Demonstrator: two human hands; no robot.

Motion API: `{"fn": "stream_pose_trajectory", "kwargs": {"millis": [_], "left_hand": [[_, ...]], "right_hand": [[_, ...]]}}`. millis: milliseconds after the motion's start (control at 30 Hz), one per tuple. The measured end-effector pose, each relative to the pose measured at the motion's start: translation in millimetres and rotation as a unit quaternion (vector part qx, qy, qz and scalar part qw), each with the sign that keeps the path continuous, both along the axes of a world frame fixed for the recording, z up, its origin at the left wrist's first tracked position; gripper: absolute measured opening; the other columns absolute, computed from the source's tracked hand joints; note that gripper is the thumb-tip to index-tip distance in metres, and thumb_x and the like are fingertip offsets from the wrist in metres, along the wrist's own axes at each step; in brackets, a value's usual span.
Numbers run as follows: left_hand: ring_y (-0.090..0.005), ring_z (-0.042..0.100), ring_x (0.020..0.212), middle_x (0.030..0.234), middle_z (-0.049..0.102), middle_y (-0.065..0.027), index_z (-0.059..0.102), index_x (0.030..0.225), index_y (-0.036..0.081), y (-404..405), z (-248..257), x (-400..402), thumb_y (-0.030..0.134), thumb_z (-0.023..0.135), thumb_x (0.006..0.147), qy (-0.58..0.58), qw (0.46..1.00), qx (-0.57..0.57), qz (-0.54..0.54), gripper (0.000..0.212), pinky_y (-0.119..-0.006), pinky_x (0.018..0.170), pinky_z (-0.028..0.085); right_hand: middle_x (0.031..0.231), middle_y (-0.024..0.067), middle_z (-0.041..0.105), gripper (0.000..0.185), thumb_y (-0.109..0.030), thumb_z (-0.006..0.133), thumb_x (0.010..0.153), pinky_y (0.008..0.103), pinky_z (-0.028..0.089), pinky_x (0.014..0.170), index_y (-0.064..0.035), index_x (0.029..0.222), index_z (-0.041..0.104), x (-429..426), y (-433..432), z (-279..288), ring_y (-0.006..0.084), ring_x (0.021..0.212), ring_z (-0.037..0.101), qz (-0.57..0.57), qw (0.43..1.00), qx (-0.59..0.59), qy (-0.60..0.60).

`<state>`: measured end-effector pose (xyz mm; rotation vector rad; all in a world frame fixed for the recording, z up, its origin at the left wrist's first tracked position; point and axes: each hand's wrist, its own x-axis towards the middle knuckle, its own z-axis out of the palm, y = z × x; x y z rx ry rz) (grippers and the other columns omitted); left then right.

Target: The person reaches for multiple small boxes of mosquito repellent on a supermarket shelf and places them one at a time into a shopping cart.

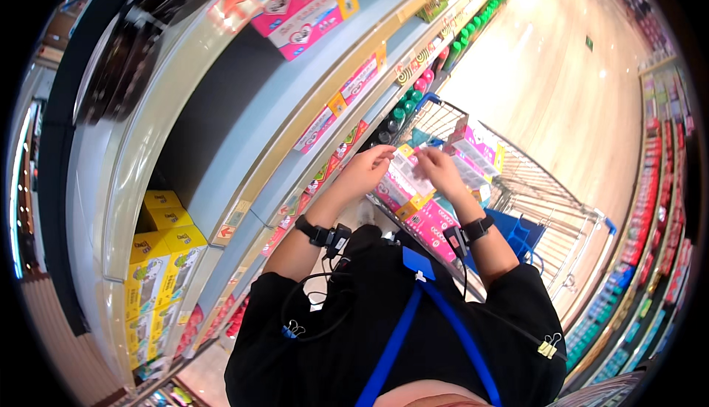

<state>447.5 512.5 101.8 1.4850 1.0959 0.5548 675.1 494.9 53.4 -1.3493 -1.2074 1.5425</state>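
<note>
Before me, a pink-and-white carton with yellow ends (400, 181) lies on top of other packages in a wire shopping cart (545, 199). My left hand (366, 170) is at the carton's left far edge, fingers loosely bent and nothing seen between them. Over the carton's right side is my right hand (441, 170), its fingers blurred; whether they grip the carton I cannot tell. A pink carton (432, 224) lies nearer my body. To the right of my right hand, another pink-and-white carton (477, 144) rests in the cart, tilted in view.
A tall shelf unit (277, 146) runs along my left, with pink boxes (302, 16) high up and yellow boxes (160, 263) nearer. Green-capped bottles (464, 33) line its lower part. A blue bag (509, 235) sits in the cart. Stocked shelves (637, 229) stand across the aisle floor (543, 85).
</note>
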Motion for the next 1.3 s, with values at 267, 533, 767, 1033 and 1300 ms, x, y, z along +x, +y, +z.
{"fn": "stream_pose_trajectory", "kwargs": {"millis": [267,533,767,1033,1300], "left_hand": [[-0.017,0.061,0.111,0.118,0.064,-0.0109,0.056,0.125,-0.002,-2,109,-40,0.006,0.047,0.1,-0.093,0.982,0.141,0.088,0.028,-0.03,0.095,0.048],[-0.0168,0.058,0.116,0.121,0.062,-0.0103,0.054,0.126,-0.002,-17,136,-94,0.002,0.046,0.098,-0.145,0.936,0.241,0.21,0.029,-0.029,0.098,0.044],[-0.0208,0.05,0.126,0.138,0.052,-0.0117,0.044,0.137,-0.001,35,144,-114,0.008,0.054,0.095,-0.162,0.902,0.247,0.315,0.044,-0.032,0.103,0.039],[-0.0296,0.049,0.128,0.135,0.055,-0.0158,0.051,0.133,-0.002,131,179,-121,0.023,0.06,0.092,0.065,0.861,0.393,0.317,0.049,-0.037,0.106,0.037],[-0.0332,0.052,0.124,0.129,0.058,-0.0207,0.055,0.128,-0.002,81,193,-90,0.028,0.061,0.092,-0.075,0.912,0.304,0.266,0.047,-0.041,0.104,0.039]], "right_hand": [[0.101,0.0107,0.067,0.037,-0.018,0.064,0.092,0.0318,0.05,0.085,0.0007,0.123,0.057,-74,172,158,0.0197,0.096,0.065,-0.037,0.94,0.337,-0.043],[0.125,0.0099,0.059,0.049,-0.008,0.059,0.087,0.0327,0.044,0.096,-0.0044,0.135,0.05,-128,282,216,0.0199,0.109,0.057,-0.085,0.951,0.288,0.076],[0.126,0.0026,0.057,0.049,-0.033,0.06,0.092,0.0342,0.042,0.095,-0.0122,0.135,0.051,-130,278,204,0.0152,0.113,0.052,-0.067,0.967,0.244,0.022],[0.116,0.0045,0.063,0.04,-0.016,0.062,0.091,0.0281,0.042,0.09,-0.0046,0.129,0.056,-136,268,204,0.0139,0.103,0.055,-0.074,0.973,0.218,0.026],[0.118,0.0068,0.063,0.037,-0.007,0.065,0.088,0.0301,0.044,0.095,-0.0011,0.123,0.055,-109,212,212,0.0153,0.108,0.057,-0.036,0.936,0.349,-0.013]]}}
